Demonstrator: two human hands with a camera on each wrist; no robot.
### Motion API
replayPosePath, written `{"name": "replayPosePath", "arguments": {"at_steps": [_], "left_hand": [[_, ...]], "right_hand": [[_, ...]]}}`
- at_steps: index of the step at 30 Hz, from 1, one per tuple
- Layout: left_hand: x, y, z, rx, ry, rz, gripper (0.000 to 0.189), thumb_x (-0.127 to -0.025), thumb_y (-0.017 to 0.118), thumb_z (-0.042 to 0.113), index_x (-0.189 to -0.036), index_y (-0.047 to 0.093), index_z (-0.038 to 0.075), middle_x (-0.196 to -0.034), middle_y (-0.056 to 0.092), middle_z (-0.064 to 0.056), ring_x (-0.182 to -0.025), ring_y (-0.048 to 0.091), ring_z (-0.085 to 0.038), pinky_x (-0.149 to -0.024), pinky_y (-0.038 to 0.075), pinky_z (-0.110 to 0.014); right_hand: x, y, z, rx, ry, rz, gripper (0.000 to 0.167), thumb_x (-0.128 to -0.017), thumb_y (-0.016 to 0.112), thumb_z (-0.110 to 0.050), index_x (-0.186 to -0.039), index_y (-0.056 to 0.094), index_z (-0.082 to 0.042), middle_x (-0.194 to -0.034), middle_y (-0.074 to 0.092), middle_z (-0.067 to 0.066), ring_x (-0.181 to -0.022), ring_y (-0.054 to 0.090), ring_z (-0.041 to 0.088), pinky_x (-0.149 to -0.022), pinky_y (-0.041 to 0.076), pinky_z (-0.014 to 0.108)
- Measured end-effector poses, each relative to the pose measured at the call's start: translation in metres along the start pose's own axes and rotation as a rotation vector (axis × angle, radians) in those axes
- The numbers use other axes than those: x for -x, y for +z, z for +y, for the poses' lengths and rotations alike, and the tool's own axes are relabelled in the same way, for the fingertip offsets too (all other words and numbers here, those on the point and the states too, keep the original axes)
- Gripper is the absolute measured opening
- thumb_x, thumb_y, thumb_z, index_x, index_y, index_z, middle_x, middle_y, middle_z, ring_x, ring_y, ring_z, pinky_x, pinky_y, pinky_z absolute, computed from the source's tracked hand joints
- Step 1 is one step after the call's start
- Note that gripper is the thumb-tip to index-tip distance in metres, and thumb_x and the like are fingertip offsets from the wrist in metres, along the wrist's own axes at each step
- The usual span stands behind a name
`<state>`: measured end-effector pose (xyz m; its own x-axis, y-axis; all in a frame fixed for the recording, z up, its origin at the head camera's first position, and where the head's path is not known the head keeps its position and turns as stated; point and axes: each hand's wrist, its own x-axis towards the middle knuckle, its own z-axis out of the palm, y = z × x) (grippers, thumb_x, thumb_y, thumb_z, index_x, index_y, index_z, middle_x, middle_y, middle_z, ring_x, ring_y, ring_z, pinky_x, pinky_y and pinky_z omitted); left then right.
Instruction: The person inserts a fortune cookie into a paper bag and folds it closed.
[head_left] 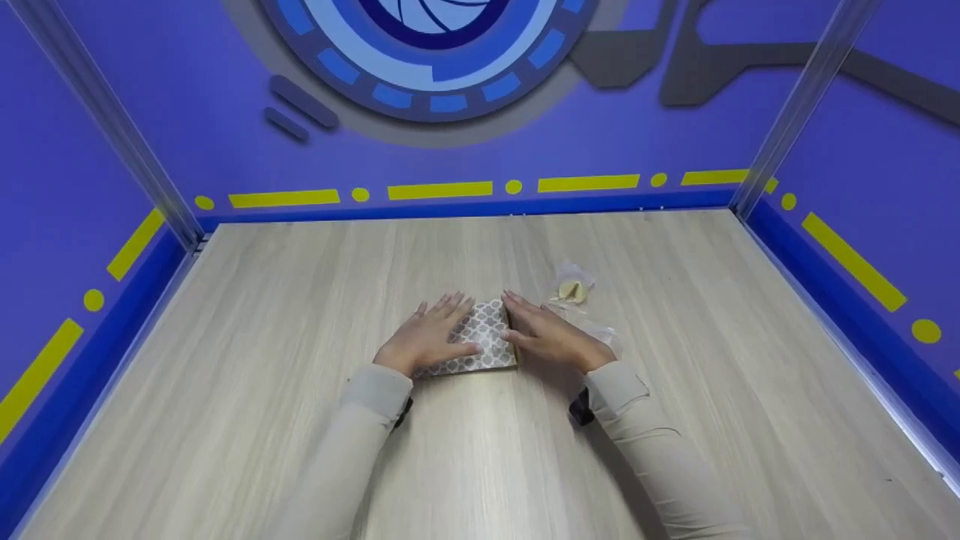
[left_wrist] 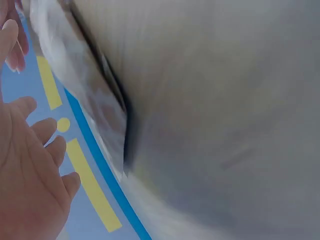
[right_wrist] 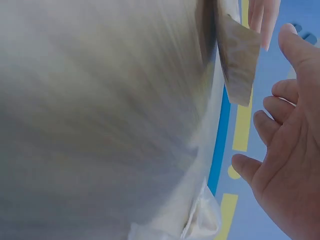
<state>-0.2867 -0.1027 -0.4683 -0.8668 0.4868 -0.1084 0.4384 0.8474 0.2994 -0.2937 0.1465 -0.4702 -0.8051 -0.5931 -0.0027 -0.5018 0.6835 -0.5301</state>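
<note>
A folded sheet of patterned paper [head_left: 487,326], white with grey lattice shapes, lies on the table between both hands. My left hand [head_left: 427,334] lies over its left part, fingers straight and thumb pointing inward. Along its right edge my right hand [head_left: 555,334] slants in with extended fingers, thumb tip over the pattern. The left wrist view shows the layered edge of the paper [left_wrist: 95,95] a little lifted, beside the left hand [left_wrist: 30,170]. In the right wrist view a brownish flap of the paper [right_wrist: 241,60] stands out near the open right hand [right_wrist: 292,150].
Behind the right hand is a fortune cookie [head_left: 572,291] on a clear crinkled wrapper [head_left: 571,271]. More clear wrapper [head_left: 604,335] lies by the right wrist. Blue panels with yellow marks [head_left: 439,194] enclose the wooden table [head_left: 300,300] at the back and sides.
</note>
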Motion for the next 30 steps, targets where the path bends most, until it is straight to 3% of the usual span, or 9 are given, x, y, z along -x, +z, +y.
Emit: {"name": "replayPosePath", "arguments": {"at_steps": [8,16,26,30], "left_hand": [[-0.007,0.003,0.007,0.031,-0.012,-0.089,0.086,-0.09,0.046,0.064,-0.155,0.01,0.023,-0.162,0.012,0.0,-0.149,0.014,-0.024,-0.12,0.013,-0.047],[-0.008,0.005,0.009,0.092,-0.066,-0.148,0.084,-0.089,0.054,0.06,-0.155,0.012,0.028,-0.161,0.016,0.004,-0.149,0.013,-0.026,-0.119,0.014,-0.048],[-0.007,0.009,0.011,-0.04,-0.036,-0.173,0.079,-0.09,0.047,0.064,-0.154,0.022,0.025,-0.162,0.015,0.0,-0.149,0.013,-0.029,-0.118,0.014,-0.054],[-0.006,0.009,0.012,-0.072,-0.044,-0.184,0.075,-0.092,0.043,0.063,-0.154,0.022,0.025,-0.162,0.013,0.002,-0.149,0.012,-0.028,-0.118,0.014,-0.055]], "right_hand": [[-0.001,0.001,-0.001,-0.011,-0.027,-0.07,0.066,-0.101,0.047,-0.033,-0.152,0.018,-0.002,-0.159,0.018,0.018,-0.147,0.018,0.03,-0.118,0.016,0.052],[0.002,0.002,0.001,0.016,0.024,-0.117,0.067,-0.099,0.051,-0.033,-0.152,0.022,-0.004,-0.158,0.022,0.017,-0.146,0.022,0.031,-0.118,0.019,0.048],[0.002,0.004,0.004,0.119,0.038,-0.185,0.068,-0.096,0.054,-0.039,-0.15,0.029,-0.006,-0.159,0.022,0.011,-0.147,0.019,0.029,-0.116,0.016,0.057],[0.003,0.003,0.006,0.14,0.012,-0.189,0.067,-0.095,0.057,-0.034,-0.149,0.031,-0.005,-0.158,0.024,0.011,-0.147,0.02,0.032,-0.114,0.017,0.06]]}}
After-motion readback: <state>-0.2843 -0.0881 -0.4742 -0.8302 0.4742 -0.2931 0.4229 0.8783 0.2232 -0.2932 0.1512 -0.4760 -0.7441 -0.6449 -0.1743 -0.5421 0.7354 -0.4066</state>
